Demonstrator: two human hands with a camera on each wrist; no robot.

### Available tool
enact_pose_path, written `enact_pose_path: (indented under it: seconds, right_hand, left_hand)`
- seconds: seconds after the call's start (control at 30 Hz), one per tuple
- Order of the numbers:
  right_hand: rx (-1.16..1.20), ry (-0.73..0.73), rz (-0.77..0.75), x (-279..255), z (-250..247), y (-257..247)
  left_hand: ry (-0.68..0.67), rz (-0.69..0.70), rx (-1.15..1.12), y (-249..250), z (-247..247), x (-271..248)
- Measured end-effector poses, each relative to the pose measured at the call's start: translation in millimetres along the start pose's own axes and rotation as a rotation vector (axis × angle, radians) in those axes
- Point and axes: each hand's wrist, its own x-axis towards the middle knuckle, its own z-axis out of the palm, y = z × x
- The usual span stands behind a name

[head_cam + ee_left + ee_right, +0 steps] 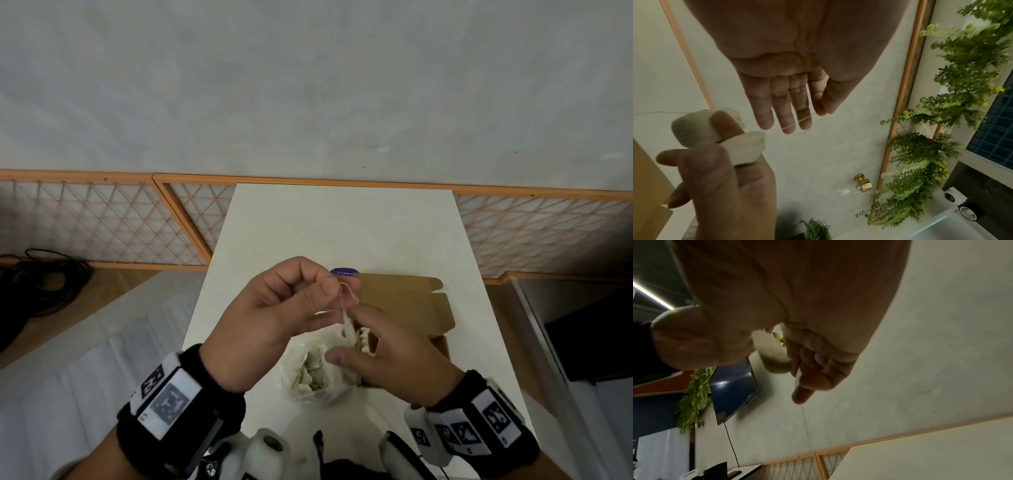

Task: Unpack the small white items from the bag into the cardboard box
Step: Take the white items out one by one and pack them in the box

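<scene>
Above a clear plastic bag [313,373] of small white items, both hands are raised over the white table [342,226]. My right hand [359,339] grips two small white items [692,128] [746,147] between thumb and fingers; one shows in the right wrist view [772,352]. A thin thread [797,123] runs from them to my left hand [334,291], whose thumb and forefinger pinch it. The open brown cardboard box [404,301] lies just right of the hands, its inside mostly hidden behind my right hand.
A purple label [344,272] peeks out behind the box's flap. An orange lattice screen [102,222] runs along the wall beyond the table. Black cables [37,284] lie on the floor at left. White and black devices [270,445] sit at the table's near edge.
</scene>
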Motion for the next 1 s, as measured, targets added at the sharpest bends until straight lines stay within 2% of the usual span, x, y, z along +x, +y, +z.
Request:
enact_pose_path:
  seconds: [0.07, 0.2, 0.33, 0.47, 0.6, 0.77, 0.83, 0.97, 1.0]
  right_hand:
    - [0.001, 0.08, -0.029, 1, 3, -2]
    - [0.02, 0.175, 0.037, -2, 7, 9]
    - [0.148, 0.162, 0.029, -6, 7, 7]
    - [0.184, 0.163, 0.048, -12, 6, 0]
    - [0.159, 0.144, -0.007, -14, 7, -5]
    - [0.219, 0.09, -0.011, -13, 9, -3]
    - [0.276, 0.075, -0.001, -12, 10, -5]
    - [0.362, 0.14, 0.043, -11, 13, -5]
    - [0.377, 0.154, 0.061, -11, 13, -4]
  left_hand:
    - [0.013, 0.02, -0.01, 2, 1, 0]
    - [0.046, 0.063, -0.02, 4, -2, 0]
    - [0.072, 0.103, 0.012, 6, -5, 0]
    - [0.096, 0.133, 0.037, 5, -5, 2]
    - [0.146, 0.169, 0.04, 10, -8, 8]
    - [0.234, 0.093, -0.005, 8, -21, 27]
    - [0.286, 0.044, 0.078, 0, -27, 35]
    - [0.408, 0.032, 0.56, -22, -37, 37]
    - [0.426, 0.051, 0.615, -24, -37, 34]
